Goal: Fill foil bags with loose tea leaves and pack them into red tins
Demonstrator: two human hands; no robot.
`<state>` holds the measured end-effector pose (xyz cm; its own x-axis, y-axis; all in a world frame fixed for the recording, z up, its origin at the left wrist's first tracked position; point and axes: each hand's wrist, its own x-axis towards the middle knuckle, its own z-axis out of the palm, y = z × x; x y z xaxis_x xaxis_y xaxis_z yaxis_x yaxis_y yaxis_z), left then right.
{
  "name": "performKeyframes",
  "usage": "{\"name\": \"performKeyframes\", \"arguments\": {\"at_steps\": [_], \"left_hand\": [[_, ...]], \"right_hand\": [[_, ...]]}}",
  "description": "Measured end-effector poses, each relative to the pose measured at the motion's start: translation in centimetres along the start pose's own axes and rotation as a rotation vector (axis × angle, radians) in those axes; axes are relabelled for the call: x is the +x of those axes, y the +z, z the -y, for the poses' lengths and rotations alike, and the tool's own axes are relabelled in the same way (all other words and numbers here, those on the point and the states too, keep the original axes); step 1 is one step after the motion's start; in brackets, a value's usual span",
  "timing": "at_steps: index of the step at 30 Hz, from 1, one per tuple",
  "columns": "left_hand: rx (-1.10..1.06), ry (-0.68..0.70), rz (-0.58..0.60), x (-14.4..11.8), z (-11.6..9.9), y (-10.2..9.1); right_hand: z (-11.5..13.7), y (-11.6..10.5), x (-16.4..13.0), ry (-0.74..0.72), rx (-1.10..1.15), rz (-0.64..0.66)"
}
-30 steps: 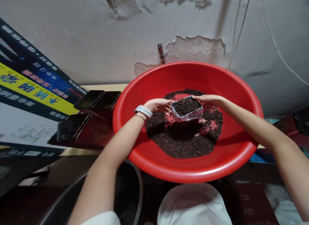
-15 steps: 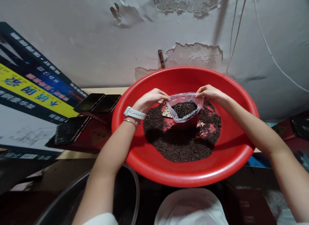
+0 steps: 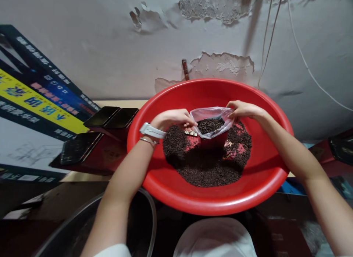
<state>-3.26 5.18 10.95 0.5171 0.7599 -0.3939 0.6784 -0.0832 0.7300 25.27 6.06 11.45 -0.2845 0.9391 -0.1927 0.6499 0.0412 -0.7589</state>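
A clear plastic bag [image 3: 220, 112] lines a dark red box [image 3: 213, 143] that stands in the red basin [image 3: 209, 204]. Dark dry leaf bits, like loose tea [image 3: 211, 126], fill much of the bag. My left hand [image 3: 180, 119] is closed on the left side of the bag's rim. On the opposite side, my right hand [image 3: 242, 109] pinches the rim between thumb and fingers, so the mouth stays spread. More of the same leaf [image 3: 212, 176] lies around the box on the basin floor. Near my left fingers rests a small pale, speckled flat piece [image 3: 191, 133].
Left of the basin are dark red boxes with open tops [image 3: 96, 148] and a large printed carton [image 3: 35, 102]. Another dark red box [image 3: 328, 157] stands at the right. Below is a clear-rimmed dark tub [image 3: 153, 213]. A peeling wall [image 3: 110, 47] rises behind.
Both hands have come down slightly around the bag's rim, and the bag's sides sit closer to the box. My left hand now covers part of the pale piece.
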Motion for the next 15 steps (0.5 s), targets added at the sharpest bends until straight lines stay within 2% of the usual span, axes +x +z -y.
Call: {"name": "performKeyframes", "arguments": {"at_steps": [3, 5, 11, 15], "left_hand": [[-0.054, 0.067, -0.207, -0.8, 0.1, -1.4], [-0.062, 0.067, -0.264, -0.9, 0.2, -2.0], [-0.039, 0.064, -0.444, -0.9, 0.4, -2.7], [-0.178, 0.063, -0.544, -1.4, 0.1, -2.8]], "right_hand": [[0.3, -0.8, 0.0, -0.044, -0.011, -0.208], [0.4, -1.1, 0.0, -0.040, -0.021, -0.278], [0.6, -1.4, 0.2, -0.122, 0.060, -0.375], [0.7, -1.3, 0.3, -0.182, 0.083, -0.394]]}}
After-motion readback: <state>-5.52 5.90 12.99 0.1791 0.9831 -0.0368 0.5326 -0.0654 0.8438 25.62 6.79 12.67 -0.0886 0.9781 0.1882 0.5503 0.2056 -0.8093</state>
